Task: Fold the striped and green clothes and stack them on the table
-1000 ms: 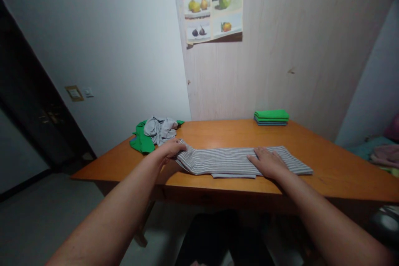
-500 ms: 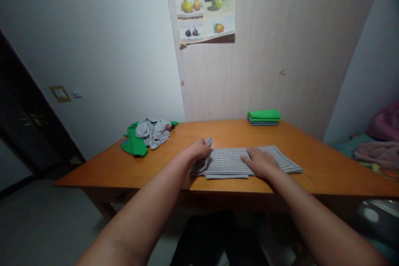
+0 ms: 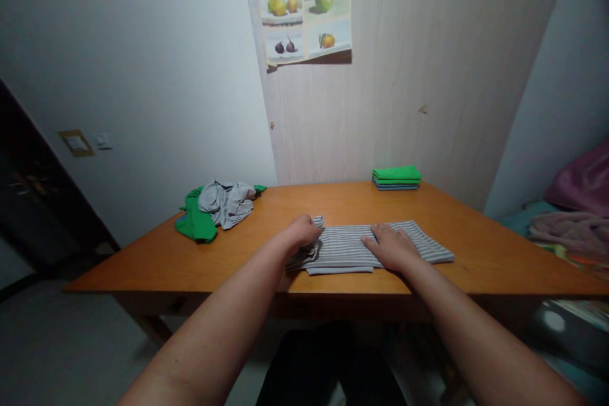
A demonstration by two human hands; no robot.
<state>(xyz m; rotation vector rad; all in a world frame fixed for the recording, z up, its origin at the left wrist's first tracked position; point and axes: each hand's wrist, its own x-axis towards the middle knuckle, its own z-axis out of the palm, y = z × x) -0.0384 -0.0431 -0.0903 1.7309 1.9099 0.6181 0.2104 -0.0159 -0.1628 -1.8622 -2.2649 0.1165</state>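
Observation:
A grey-and-white striped garment (image 3: 343,246), perhaps a shirt, lies folded into a long flat strip near the table's front edge. At its left end my left hand (image 3: 303,231) is closed on the bunched cloth, with a small striped bit poking out above the fingers. My right hand (image 3: 391,246) rests flat on the strip's right half, fingers spread. To the right of that hand the cloth widens and slants to a corner. A narrow layer shows along the lower edge. The fabric inside my left palm is hidden.
On the wooden table (image 3: 238,266), a crumpled grey cloth (image 3: 227,203) lies on a green cloth (image 3: 196,222) at back left. A folded green stack (image 3: 396,177) with bluish layers sits at back right. Behind is the wall; a heap of pinkish fabric (image 3: 568,231) is beyond the right side.
The view has shifted slightly, so everything appears a little further left. Both hands keep nearly the same places on the striped cloth; my left hand still grips its end.

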